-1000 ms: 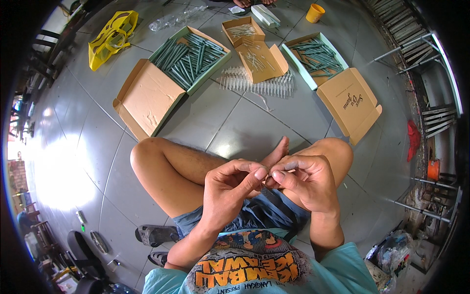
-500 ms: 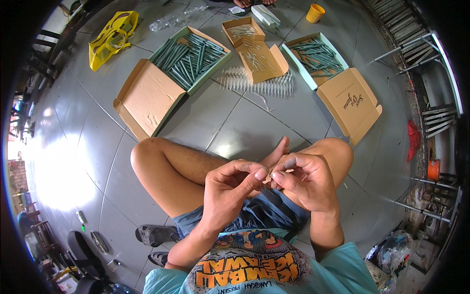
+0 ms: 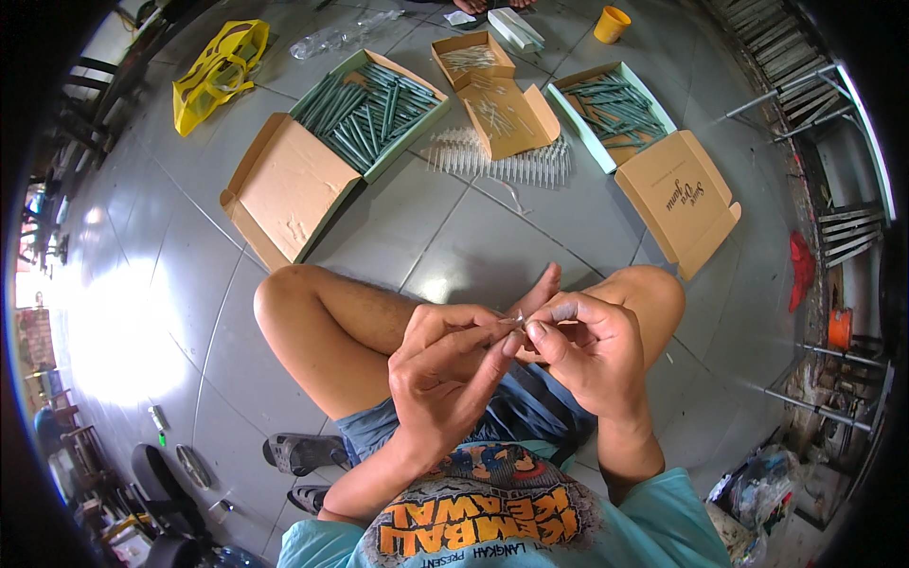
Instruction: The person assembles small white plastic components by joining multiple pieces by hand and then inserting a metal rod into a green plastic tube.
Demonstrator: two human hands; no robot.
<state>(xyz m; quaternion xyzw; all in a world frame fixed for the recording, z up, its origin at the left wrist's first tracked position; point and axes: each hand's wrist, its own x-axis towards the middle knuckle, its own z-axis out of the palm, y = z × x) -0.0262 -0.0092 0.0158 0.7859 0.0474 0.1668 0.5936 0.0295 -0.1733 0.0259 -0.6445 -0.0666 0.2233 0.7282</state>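
Above my crossed legs, my left hand (image 3: pixel 453 364) and my right hand (image 3: pixel 589 350) meet at the fingertips, thumbs and forefingers pinched. Between them shows a small, pale, see-through piece (image 3: pixel 519 320), too tiny to name and mostly covered by the fingers. Both hands seem to touch it. Farther off, a flat box (image 3: pixel 284 189) with its lid folded back holds many dark green rods (image 3: pixel 369 114). To the right stands a similar box (image 3: pixel 677 194) with fewer green rods (image 3: pixel 611 109). Between these two, a small brown carton (image 3: pixel 530 118) holds thin white sticks (image 3: pixel 500 115).
Rows of see-through plastic pieces (image 3: pixel 454 156) lie under the small carton. A yellow bag (image 3: pixel 218 71), a crumpled plastic bottle (image 3: pixel 341 36), a white box (image 3: pixel 514 30) and a yellow cup (image 3: pixel 611 25) are farther back. Sandals (image 3: pixel 301 454) lie left of me; metal racks (image 3: pixel 852 142) line the right.
My left hand's fingers have shifted and stretched toward the right hand, with the thumb drawn slightly lower. The small see-through piece now shows between the fingertips. My right hand has barely moved.
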